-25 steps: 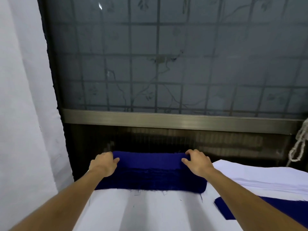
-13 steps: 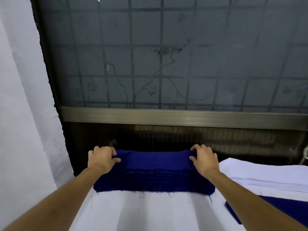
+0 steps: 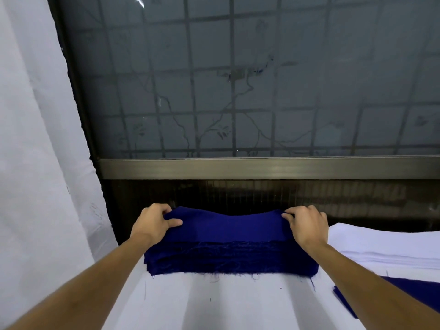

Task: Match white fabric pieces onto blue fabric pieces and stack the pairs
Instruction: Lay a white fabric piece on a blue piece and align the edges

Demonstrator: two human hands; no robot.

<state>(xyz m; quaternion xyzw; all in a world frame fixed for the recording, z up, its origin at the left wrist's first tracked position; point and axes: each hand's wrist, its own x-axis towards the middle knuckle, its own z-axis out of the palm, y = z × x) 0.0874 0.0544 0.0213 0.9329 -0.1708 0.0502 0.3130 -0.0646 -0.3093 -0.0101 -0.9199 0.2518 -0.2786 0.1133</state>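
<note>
Blue stack [image 3: 228, 258] sits on desk [image 3: 226, 306], window [image 3: 238, 91] at 12 o'clock. L hand [image 3: 152, 225] & R hand [image 3: 307, 228] pinch top blue piece [image 3: 228, 226] at 9 & 3 o'clock, fingers curled. White stack [image 3: 392, 244] at 3 o'clock.

Window pane [image 3: 297, 86]: grey frosted glass filling the upper half of the view, with a small bright glint near its top edge.
Etched pattern [image 3: 252, 120]: thin vine lines with small leaf sprigs running across the glass.
Grid bars [image 3: 232, 55]: dark, crossing upright and level, seen dimly through the glass.
Metal rail [image 3: 262, 168]: brushed, bronze-toned, running level below the glass.
Lower panel [image 3: 273, 194]: dark and finely ribbed, with blurred pale reflections, just under the rail.
Side frame [image 3: 73, 96]: dark upright strip at the pane's left edge.
White surface [image 3: 35, 139]: left of the frame; cloth or wall, unclear.
Table cover [image 3: 238, 306]: white, with soft ridges.
Loose threads [image 3: 144, 291]: dark, short, scattered on the cover.
</note>
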